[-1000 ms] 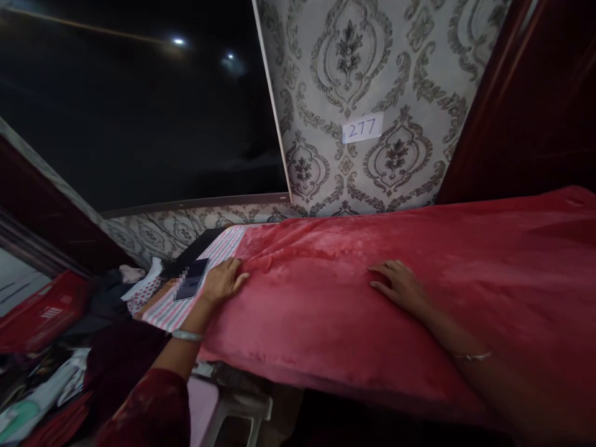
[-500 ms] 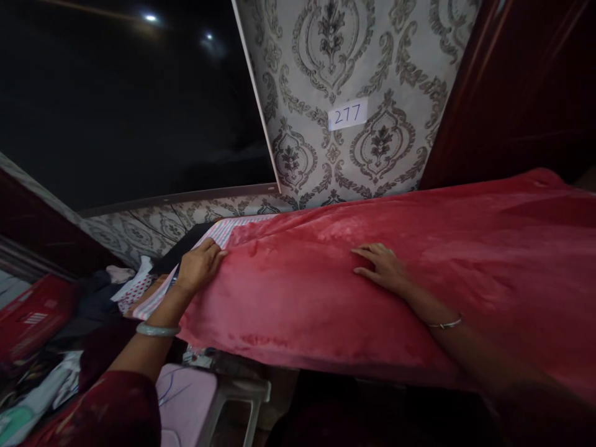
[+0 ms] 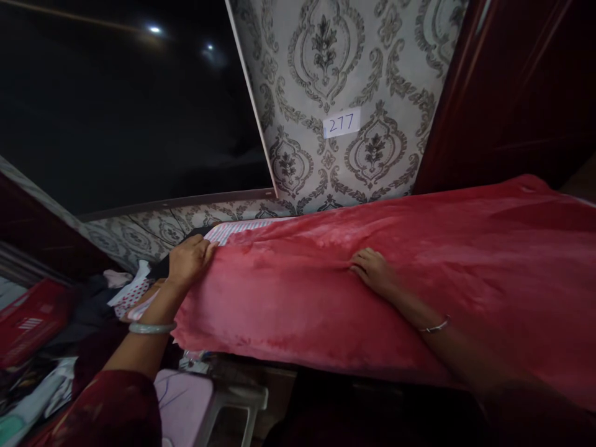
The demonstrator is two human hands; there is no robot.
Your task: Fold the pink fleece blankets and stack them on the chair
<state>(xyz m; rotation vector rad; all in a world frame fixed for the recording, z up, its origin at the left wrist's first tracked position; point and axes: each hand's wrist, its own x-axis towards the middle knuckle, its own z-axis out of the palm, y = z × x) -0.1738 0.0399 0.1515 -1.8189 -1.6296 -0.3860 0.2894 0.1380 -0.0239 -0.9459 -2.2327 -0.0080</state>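
A plush red blanket (image 3: 279, 304) lies spread across a long surface, with shallow creases along its far side. My left hand (image 3: 190, 259) grips the blanket's left edge, fingers closed on the fabric. Farther right, my right hand (image 3: 372, 272) pinches the blanket near its middle; a fold line runs left from its fingertips. Beneath the blanket, a striped cloth (image 3: 228, 231) shows at the far left edge.
A large dark television (image 3: 139, 112) hangs on the patterned wall (image 3: 326, 62), which bears a paper label (image 3: 342, 123) reading 277. Below left are a pink-topped stool (image 3: 186, 403), a red box (image 3: 32, 323) and a polka-dot cloth (image 3: 133, 295).
My left hand has moved slightly left with the blanket's edge. My right hand's fingers have closed on the fabric, drawing a crease between the hands. The view has shifted a little.
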